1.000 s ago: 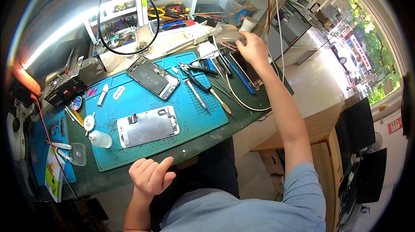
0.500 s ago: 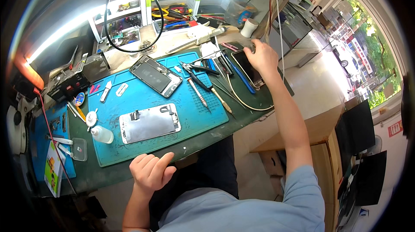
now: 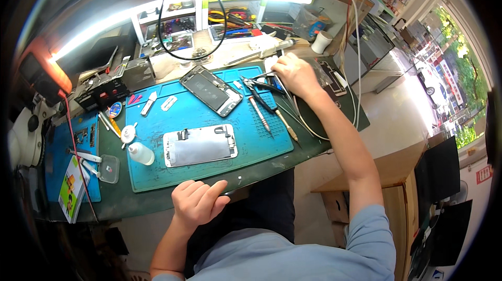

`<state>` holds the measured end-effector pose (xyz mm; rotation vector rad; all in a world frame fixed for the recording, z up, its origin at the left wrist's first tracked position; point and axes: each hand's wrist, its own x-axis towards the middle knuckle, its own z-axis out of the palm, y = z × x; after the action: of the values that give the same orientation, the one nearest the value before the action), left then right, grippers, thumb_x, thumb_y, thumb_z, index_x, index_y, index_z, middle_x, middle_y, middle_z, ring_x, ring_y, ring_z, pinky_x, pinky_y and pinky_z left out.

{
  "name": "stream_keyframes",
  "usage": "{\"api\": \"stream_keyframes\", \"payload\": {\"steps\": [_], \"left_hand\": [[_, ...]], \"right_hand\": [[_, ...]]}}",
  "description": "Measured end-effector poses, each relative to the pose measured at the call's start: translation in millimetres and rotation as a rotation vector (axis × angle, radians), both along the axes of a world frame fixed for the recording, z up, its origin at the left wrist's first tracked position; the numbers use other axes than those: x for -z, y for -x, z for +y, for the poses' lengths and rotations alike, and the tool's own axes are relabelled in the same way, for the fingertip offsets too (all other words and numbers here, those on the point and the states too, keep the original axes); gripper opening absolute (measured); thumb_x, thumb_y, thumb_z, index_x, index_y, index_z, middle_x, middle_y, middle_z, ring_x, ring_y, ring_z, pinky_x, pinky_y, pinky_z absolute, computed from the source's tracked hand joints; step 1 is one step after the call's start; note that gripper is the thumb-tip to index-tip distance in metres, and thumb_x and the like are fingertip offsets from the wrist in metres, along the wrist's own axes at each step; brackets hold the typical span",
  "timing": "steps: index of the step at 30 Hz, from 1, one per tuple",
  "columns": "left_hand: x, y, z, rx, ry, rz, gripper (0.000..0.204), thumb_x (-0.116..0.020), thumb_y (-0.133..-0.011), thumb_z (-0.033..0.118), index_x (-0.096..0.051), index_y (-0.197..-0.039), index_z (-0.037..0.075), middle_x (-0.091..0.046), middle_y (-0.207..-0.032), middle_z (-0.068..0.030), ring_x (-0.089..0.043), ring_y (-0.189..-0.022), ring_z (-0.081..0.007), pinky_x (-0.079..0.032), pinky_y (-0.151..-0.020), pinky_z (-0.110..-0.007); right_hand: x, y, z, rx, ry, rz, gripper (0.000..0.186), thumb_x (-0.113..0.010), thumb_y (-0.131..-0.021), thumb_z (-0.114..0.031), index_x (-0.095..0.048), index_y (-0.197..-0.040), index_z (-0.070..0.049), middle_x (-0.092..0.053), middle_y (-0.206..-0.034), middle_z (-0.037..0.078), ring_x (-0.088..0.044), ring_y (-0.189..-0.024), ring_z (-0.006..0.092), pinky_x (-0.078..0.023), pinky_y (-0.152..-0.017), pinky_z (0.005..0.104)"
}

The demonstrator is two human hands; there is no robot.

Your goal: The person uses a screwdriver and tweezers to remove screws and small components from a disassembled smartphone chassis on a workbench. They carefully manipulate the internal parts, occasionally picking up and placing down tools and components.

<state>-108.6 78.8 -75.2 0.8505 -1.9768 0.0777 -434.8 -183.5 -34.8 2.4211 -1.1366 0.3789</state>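
My left hand (image 3: 198, 202) is closed at the table's front edge, with a small dark tip showing beside its thumb; what it holds is too hidden to name. My right hand (image 3: 296, 75) reaches over the tools right of the mat, its fingers bent down and drawn together, their grip partly hidden. Beside it lie pliers (image 3: 256, 94), a screwdriver (image 3: 260, 115) and a wooden-handled brush-like tool (image 3: 286, 125). A white-framed phone screen assembly (image 3: 201, 146) lies metal back up on the blue mat (image 3: 151, 176). Behind it rests an opened phone body (image 3: 211, 90) showing its battery.
A clear bottle (image 3: 141, 154) and a white round-lidded piece (image 3: 128, 132) stand at the mat's left. Another phone part (image 3: 334, 80) lies right of my right hand. A black cable loop (image 3: 225, 19) hangs overhead; a white cable (image 3: 358, 71) runs down the right.
My right hand has moved left, off the phone at the right and onto the tools. My left hand stays closed near the table edge. The whole view has shifted slightly.
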Motion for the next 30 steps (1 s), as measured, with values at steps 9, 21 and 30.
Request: {"api": "stream_keyframes", "payload": {"steps": [9,21,30], "left_hand": [[-3.4,2.0,-0.8,-0.001,0.003,0.028,0.022,-0.066,-0.103,0.024,-0.076,-0.102,0.004,-0.055,-0.059,0.0015,-0.053,-0.047,-0.0150,-0.039,-0.048,-0.030],[-2.7,0.1,-0.3,0.005,-0.010,0.126,0.043,-0.074,-0.075,-0.002,-0.073,-0.117,0.005,-0.067,-0.120,-0.0086,-0.069,-0.089,-0.0231,-0.057,-0.075,-0.035],[-5.4,4.3,-0.7,-0.124,0.006,0.058,0.046,-0.074,-0.083,0.008,-0.068,-0.128,0.010,-0.058,-0.148,-0.0054,-0.051,-0.136,-0.0261,-0.046,-0.109,-0.042]], "right_hand": [[-23.5,15.4,24.4,0.202,-0.086,-0.283,0.018,-0.071,-0.090,-0.017,-0.076,-0.105,-0.007,-0.074,-0.099,0.015,-0.072,-0.093,0.0347,-0.058,-0.083,0.0447],[-14.9,17.3,48.9,0.291,-0.186,-0.434,0.025,-0.074,-0.092,-0.020,-0.076,-0.111,-0.004,-0.073,-0.088,0.017,-0.071,-0.077,0.0317,-0.054,-0.070,0.0421],[-21.2,-15.5,117.4,0.122,-0.071,-0.652,0.020,-0.062,-0.107,-0.015,-0.074,-0.111,0.000,-0.066,-0.090,0.011,-0.061,-0.078,0.0177,-0.048,-0.070,0.0306]]}}
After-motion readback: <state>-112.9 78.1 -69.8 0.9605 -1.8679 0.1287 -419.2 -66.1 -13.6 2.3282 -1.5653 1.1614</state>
